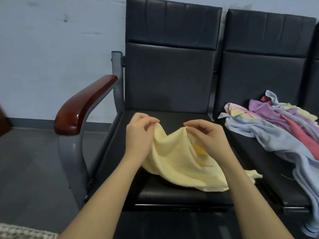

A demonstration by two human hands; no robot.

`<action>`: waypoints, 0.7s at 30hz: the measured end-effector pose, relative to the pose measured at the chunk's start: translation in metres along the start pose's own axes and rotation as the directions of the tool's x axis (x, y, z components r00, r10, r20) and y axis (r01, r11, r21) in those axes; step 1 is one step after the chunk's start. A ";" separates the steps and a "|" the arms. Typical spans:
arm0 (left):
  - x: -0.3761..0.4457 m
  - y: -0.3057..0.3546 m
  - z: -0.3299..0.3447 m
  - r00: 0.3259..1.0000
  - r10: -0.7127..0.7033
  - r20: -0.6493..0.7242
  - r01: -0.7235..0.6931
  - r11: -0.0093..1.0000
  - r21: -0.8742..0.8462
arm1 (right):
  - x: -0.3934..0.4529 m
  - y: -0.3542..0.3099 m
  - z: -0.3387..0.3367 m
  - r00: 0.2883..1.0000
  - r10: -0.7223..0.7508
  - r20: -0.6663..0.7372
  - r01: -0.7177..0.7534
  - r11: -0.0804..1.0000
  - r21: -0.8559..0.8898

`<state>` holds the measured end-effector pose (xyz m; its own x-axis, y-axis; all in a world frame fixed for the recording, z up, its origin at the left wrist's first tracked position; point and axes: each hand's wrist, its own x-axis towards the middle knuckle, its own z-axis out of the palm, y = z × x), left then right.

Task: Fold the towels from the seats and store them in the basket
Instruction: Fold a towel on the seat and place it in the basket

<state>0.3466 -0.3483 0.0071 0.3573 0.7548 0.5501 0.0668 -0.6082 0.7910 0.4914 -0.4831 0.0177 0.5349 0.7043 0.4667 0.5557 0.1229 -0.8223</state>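
Observation:
A pale yellow towel (179,163) with an orange mark lies crumpled on the left black seat (172,194). My left hand (139,135) pinches its upper edge on the left. My right hand (207,137) pinches the same edge on the right, so the edge is lifted and sags between my hands. The rest of the towel trails down toward the seat's front right. A woven basket rim (22,232) shows at the bottom left corner.
A heap of towels (283,125) in blue, purple, pink and yellow covers the right seat and hangs over its front. A red-brown wooden armrest (82,106) stands left of the seat. Grey floor lies to the left.

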 end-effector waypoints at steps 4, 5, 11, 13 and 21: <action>-0.018 -0.001 0.016 0.989 -0.010 0.145 0.009 1.000 0.006 | -0.001 0.015 0.006 0.992 0.125 -0.024 -0.123 0.990 0.066; -0.022 0.001 0.021 0.984 0.010 0.179 -0.014 1.000 0.024 | -0.001 0.017 0.004 0.992 0.126 -0.027 -0.124 0.989 0.077; -0.041 0.012 0.058 0.915 0.175 0.363 -0.204 0.978 0.043 | -0.006 0.017 -0.016 0.996 0.086 -0.007 -0.084 0.983 0.163; -0.044 0.014 0.067 0.924 0.190 0.331 -0.199 0.980 -0.006 | -0.011 0.022 -0.023 0.994 0.107 -0.009 -0.105 0.982 0.158; -0.031 0.011 0.075 0.973 -0.005 0.231 0.036 0.991 -0.131 | -0.031 0.063 -0.039 0.947 0.315 0.056 -0.314 0.949 -0.035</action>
<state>0.4062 -0.3972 -0.0218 0.5626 0.6805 0.4694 -0.0429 -0.5430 0.8386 0.5349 -0.5242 -0.0359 0.6464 0.7450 0.1648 0.3816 -0.1287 -0.9153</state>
